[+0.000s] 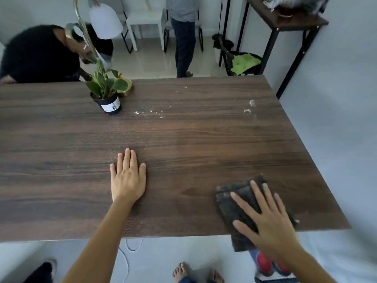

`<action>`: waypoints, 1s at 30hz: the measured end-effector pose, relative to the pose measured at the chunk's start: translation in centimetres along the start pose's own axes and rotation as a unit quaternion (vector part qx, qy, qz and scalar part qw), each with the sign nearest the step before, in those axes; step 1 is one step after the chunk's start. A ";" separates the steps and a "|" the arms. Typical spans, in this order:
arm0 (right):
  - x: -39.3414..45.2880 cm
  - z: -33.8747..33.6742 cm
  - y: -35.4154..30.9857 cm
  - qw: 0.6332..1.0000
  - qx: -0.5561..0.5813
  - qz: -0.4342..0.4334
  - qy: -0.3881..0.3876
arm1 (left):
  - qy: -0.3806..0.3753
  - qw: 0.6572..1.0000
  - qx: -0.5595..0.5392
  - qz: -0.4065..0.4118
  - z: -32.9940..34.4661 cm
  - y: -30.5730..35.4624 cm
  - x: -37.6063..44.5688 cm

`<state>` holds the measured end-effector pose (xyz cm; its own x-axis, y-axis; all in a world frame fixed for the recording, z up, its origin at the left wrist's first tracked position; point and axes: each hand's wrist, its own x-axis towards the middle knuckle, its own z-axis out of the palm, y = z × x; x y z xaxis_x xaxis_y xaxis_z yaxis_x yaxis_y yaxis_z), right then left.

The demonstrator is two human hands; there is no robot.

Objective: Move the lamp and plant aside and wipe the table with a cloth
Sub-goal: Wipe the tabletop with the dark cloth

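A dark folded cloth (232, 203) lies at the near right corner of the brown wooden table (183, 139), part of it hanging over the front edge. My right hand (271, 223) presses flat on the cloth, fingers spread. My left hand (128, 176) rests flat and open on the bare wood near the middle front. A small green plant in a black pot (107, 94) stands at the far left. Just behind it is the lamp's gold base (127, 88), with its brass stem and white shade (105, 20) rising above. White crumbs (151, 113) and specks (250, 107) dot the far half.
A person in black (36, 56) sits at the far left edge of the table. Another person (184, 33) stands beyond it near white chairs. A dark side table (285, 23) stands at the back right. A white cable (128, 254) and my bare feet show below the front edge.
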<state>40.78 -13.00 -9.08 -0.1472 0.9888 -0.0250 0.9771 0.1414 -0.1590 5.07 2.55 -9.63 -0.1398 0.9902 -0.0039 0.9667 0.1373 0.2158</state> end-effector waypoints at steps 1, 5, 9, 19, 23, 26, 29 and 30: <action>-0.5 -0.7 3.0 0.998 -0.015 0.064 -0.008 | -0.001 1.000 0.002 0.000 0.1 0.0 0.1; 6.0 -2.9 9.1 0.954 -0.002 0.298 -0.027 | -0.006 1.000 0.005 -0.002 0.1 0.1 0.3; 17.4 -2.4 2.2 0.958 0.024 0.281 -0.054 | -0.010 1.000 0.009 -0.003 0.0 0.1 0.2; 3.9 1.4 -7.2 0.999 0.030 0.005 0.020 | -0.014 1.000 0.005 0.011 0.1 -0.3 0.2; -1.2 -0.8 5.7 0.973 0.007 0.228 0.023 | -0.008 1.000 0.002 0.013 0.2 -0.2 0.2; -0.1 -2.2 9.5 0.944 0.015 0.329 0.025 | -0.011 1.000 0.002 0.016 0.2 -0.1 0.4; 2.1 -1.2 5.3 0.924 0.015 0.376 0.064 | -0.010 1.000 0.005 0.016 0.2 -0.1 0.3; 2.7 -0.6 2.2 0.934 0.011 0.348 0.081 | -0.007 1.000 0.005 0.016 0.3 -0.1 0.3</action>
<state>42.60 -10.04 -8.92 0.5489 0.8356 0.0194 0.8242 -0.5372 -0.1793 4.96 2.84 -9.92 -0.1056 0.9944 -0.0104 0.9727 0.1055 0.2067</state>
